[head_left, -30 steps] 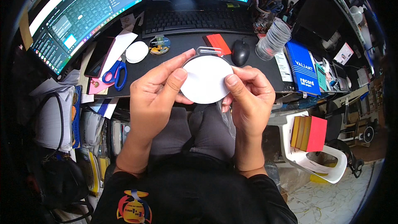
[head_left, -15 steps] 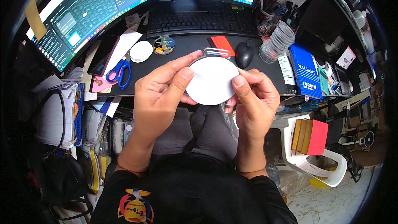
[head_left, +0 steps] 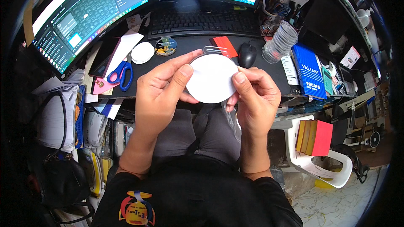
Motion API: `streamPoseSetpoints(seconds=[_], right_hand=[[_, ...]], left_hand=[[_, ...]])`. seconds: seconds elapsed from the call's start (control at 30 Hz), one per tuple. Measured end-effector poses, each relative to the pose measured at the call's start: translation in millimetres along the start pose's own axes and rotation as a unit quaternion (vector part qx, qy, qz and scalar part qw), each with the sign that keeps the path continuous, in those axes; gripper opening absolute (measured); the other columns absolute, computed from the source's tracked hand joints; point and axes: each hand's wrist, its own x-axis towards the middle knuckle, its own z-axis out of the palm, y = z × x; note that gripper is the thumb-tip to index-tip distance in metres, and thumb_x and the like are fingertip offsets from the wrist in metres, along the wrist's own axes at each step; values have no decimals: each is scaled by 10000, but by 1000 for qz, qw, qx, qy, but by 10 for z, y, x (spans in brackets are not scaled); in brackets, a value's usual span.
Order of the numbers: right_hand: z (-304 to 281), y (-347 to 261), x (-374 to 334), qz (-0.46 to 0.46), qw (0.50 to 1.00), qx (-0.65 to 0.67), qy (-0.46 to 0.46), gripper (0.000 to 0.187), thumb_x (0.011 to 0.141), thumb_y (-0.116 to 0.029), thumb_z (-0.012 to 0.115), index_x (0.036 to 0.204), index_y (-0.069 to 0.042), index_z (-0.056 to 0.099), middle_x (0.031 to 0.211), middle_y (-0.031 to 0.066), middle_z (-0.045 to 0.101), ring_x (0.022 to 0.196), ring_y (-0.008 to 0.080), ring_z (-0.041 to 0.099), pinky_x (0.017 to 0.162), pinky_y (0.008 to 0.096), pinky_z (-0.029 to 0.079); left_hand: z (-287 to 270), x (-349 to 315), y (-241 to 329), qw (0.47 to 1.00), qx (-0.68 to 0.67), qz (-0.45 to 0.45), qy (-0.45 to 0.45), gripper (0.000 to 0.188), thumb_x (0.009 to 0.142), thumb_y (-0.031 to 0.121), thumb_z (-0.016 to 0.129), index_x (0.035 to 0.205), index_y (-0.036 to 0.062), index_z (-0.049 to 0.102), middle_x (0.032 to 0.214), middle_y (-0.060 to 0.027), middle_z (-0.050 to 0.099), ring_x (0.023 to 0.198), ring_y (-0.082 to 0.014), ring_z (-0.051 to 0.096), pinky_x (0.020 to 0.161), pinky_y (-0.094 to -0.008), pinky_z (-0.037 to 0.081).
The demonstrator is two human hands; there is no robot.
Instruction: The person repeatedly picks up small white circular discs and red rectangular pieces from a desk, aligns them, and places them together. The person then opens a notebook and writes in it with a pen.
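2 bare hands are gripping the same thing: the left hand (head_left: 162, 86) pinches the left rim of a flat, matte white round disc (head_left: 211, 78), thumb on top and fingers behind, and the right hand (head_left: 257, 94) holds the right rim likewise. The disc is held above the near edge of the black desk (head_left: 191, 47). Behind it shows the thin rim of a clear plastic round piece, whose slotted clear tab (head_left: 216, 51) sticks out at the far side.

The disc looks like paper or card: probably very light, bendable and easy to crease or smudge. The clear piece seems stiffer but slick, so the pair could slide apart; opposite rims are the sensible hold, with thumbs off the white middle.

Farther out lie a red flat rectangular piece (head_left: 227, 45) and a black computer mouse (head_left: 247, 54), with a leaning stack of clear round plastic pieces (head_left: 280, 43) to the right.

Against the frame 0.5 s earlier, the disc sits slightly farther from the body and more to the left; the grip looks unchanged.
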Motion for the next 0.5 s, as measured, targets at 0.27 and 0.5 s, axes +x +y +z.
streamPoseSetpoints(seconds=[0.27,0.5], right_hand=[[-12,24,26,30,999,30,1,149,865,-26,684,977,65,648,774,103,655,534,94,596,438,201,491],[-34,64,49,51,997,51,-5,153,861,-28,687,970,66,636,770,107,655,517,102,589,420,209,487]], left_hand=[[-17,17,-25,1000,-17,-19,2,333,974,140,540,1246,-47,578,1094,-149,663,828,-133,677,592,-203,577],[-32,34,-34,1000,-11,-26,-7,338,978,148,532,1251,-49,573,1063,-143,666,825,-132,677,595,-203,577]])
